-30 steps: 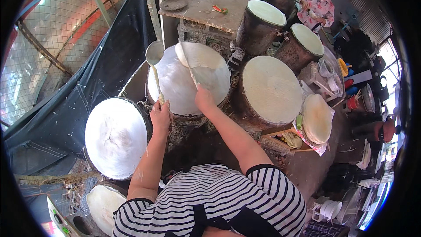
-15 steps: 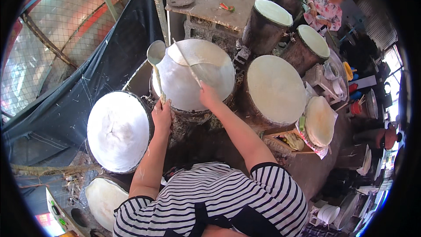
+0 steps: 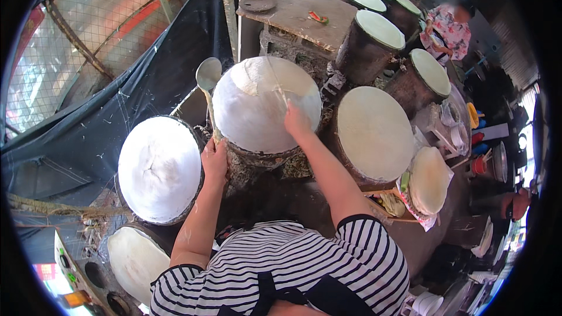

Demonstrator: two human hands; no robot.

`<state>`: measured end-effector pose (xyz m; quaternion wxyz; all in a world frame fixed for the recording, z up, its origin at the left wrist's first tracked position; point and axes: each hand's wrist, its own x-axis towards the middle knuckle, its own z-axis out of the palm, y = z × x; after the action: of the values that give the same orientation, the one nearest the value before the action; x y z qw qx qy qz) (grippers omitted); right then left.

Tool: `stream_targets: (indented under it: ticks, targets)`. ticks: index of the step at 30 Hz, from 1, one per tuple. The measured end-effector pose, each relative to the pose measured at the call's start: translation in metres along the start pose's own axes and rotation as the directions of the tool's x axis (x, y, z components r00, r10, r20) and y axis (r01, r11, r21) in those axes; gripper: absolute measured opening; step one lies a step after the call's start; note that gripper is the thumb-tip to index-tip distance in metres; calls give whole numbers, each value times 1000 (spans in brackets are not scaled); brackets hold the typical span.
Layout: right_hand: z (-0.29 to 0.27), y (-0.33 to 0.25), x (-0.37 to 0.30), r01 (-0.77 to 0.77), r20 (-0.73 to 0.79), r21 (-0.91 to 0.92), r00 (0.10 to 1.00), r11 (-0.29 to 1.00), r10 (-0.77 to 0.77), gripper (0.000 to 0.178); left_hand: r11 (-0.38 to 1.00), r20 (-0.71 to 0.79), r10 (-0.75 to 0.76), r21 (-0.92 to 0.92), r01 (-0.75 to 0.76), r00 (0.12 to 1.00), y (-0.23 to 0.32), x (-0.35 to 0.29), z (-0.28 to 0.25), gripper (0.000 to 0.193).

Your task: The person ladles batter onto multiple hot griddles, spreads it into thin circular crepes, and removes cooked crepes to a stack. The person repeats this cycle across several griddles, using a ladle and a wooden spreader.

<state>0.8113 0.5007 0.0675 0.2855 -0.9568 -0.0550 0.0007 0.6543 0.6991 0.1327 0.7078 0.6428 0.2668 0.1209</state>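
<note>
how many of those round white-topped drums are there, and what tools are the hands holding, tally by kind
round white-topped drums: 8, the hands work at the centre one
ladle: 1, in the left hand
thin stick: 1, in the right hand
stack of thin round sheets: 1
total: 11

Head-worn fisheye, steeply downward, seemingly close

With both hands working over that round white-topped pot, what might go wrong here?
The thin stick in the right hand lies across the pale sheet stretched over the pot; a careless lift might tear it. The left hand holds a ladle upright beside the pot, so leftover batter might drip. Both forearms reach over what look like steaming pots, so a scald seems possible.
</note>
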Motion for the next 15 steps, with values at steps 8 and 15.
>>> stream_targets:
  ticks: [8, 15]
  targets:
    - [-9, 21, -6, 192, 231, 3, 955, 981, -188, 39, 1000, -86, 14, -19, -16, 996, -5, -9, 3, 16]
    - [-31, 46, -1, 189, 255, 33, 948, 981, -191, 38, 998, -141, -19, -65, 10, 990, -5, -29, 9, 15]
